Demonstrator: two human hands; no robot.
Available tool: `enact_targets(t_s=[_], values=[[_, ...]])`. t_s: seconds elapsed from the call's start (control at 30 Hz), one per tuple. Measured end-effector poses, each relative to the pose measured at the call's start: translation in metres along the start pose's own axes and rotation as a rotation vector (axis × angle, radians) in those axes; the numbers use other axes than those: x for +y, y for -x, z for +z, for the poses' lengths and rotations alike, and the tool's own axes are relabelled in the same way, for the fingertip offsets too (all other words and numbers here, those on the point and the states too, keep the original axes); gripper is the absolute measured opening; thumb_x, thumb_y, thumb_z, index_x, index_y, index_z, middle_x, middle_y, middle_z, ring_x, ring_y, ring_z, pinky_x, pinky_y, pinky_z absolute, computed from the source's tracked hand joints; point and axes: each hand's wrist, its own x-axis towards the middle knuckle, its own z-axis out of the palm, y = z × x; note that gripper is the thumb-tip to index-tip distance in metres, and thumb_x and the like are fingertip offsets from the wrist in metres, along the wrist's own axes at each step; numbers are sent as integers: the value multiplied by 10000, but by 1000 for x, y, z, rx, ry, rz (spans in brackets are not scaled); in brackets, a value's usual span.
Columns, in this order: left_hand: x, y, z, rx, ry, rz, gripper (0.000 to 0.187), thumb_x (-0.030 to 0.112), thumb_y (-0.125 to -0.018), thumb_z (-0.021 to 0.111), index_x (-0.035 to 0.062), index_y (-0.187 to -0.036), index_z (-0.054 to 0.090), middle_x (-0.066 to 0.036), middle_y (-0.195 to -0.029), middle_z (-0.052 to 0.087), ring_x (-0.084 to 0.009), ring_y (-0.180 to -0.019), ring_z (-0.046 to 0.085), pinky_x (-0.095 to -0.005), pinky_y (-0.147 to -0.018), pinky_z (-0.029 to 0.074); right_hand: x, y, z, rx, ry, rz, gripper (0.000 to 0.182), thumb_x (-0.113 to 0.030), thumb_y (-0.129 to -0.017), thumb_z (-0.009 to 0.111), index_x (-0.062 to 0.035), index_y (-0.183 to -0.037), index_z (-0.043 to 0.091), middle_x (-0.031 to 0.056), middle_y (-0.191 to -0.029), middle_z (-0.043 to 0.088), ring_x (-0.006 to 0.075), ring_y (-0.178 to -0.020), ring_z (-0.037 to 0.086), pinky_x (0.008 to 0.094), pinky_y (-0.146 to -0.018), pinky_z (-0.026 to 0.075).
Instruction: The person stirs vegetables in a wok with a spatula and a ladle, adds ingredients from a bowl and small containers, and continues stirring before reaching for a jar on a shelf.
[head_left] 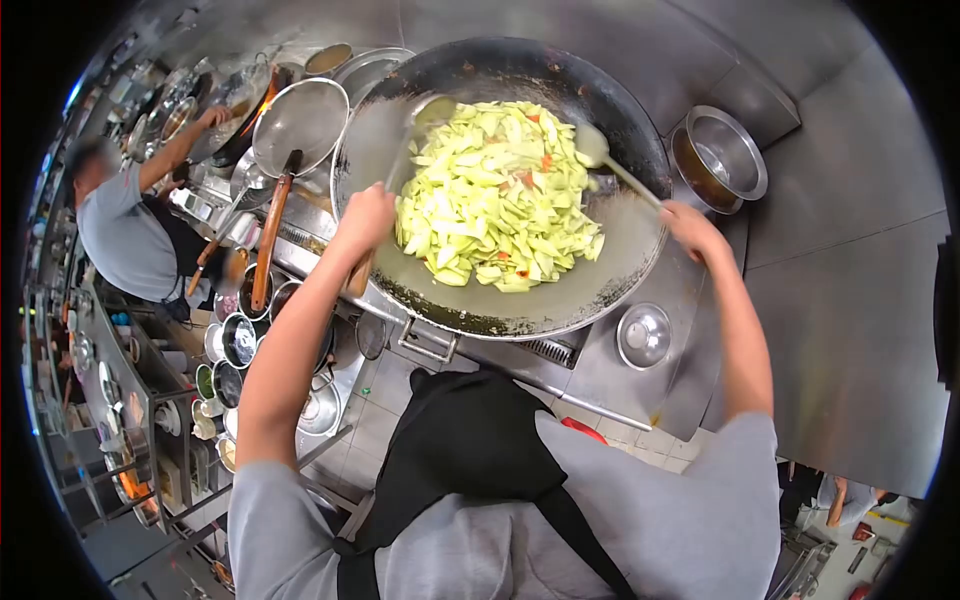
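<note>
A large dark wok (450, 310) holds a heap of pale green vegetable slices (490, 210) with a few orange-red pieces. My left hand (367, 218) is closed round the wooden handle of a ladle (432, 112), whose blurred bowl lies at the heap's upper left edge. On the right, my right hand (692, 230) is wrapped round the handle of a second ladle (592, 146), its bowl against the heap's upper right side. Both hands are over opposite sides of the wok's rim.
Left of the wok are a strainer (300, 125) with a wooden handle and several small bowls (240, 340). A co-worker (140, 225) stands at another wok at far left. Metal bowls (720, 155) sit right, with a smaller bowl (643, 335) below.
</note>
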Motion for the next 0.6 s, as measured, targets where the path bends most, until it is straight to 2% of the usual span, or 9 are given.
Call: enact_targets(t_s=[0.07,0.13,0.23,0.27,0.33,0.37,0.4,0.43,0.6], values=[[-9,-40,37,-34,107,81,361,228,-972,489,-93,-1002,650,-335,-918,695,-492,-810,697,-511,-769,577,3,-73,30,-155,-281,-38,274,-263,-1027,512,-22,-1084,628,87,-699,597,182,-450,545,373,-403,429],[29,-53,37,-318,388,-157,367,230,-957,496,-104,-938,648,-299,-859,705,-384,-692,727,-475,-691,595,-38,-96,58,-238,-555,-11,213,-311,-1059,508,-121,-1054,604,-54,-636,441,60,-399,367,253,-325,315],[52,-36,27,-294,512,-196,319,238,-981,513,-58,-1030,623,-126,-683,587,-189,-529,611,-415,-509,529,-81,-100,86,-164,-588,-34,215,-317,-1055,519,-122,-1047,611,-66,-628,429,49,-408,351,238,-332,302],[57,-14,2,-289,425,-134,351,217,-965,513,-110,-980,640,-283,-836,703,-383,-710,728,-493,-697,579,-86,-75,73,-136,-471,-74,220,-306,-1050,529,-106,-1050,620,-53,-642,454,58,-433,383,256,-359,334],[19,28,-10,-75,143,182,376,250,-1000,539,-68,-1186,612,-234,-827,679,-336,-740,696,-437,-734,553,-57,-60,54,-24,-192,-301,275,-287,-1035,546,-49,-1129,649,16,-749,599,109,-545,516,327,-472,446],[15,52,-21,-67,179,151,381,245,-997,550,-53,-1225,611,-274,-949,682,-420,-897,664,-474,-839,519,-65,-24,35,-5,-111,-195,337,-285,-998,563,-40,-1223,623,157,-925,703,277,-758,691,434,-655,543],[13,78,-34,-65,216,117,391,240,-994,561,-37,-1264,611,-314,-1072,684,-503,-1054,632,-511,-945,486,-43,-14,38,205,17,-392,365,-295,-999,566,-61,-1274,624,209,-1056,718,370,-1007,692,481,-867,520],[11,96,-44,-105,197,83,407,243,-995,567,-26,-1300,592,-319,-1079,680,-495,-1046,637,-510,-945,486,-58,23,26,219,120,-305,375,-299,-1001,571,-106,-1320,613,241,-1147,692,429,-1110,639,512,-930,491],[-38,151,-56,-43,211,104,447,207,-993,605,8,-1386,532,-304,-1026,693,-419,-937,688,-471,-878,518,-134,187,-7,301,546,66,366,-233,-992,583,-193,-1356,595,223,-1031,711,427,-987,673,530,-843,527]])
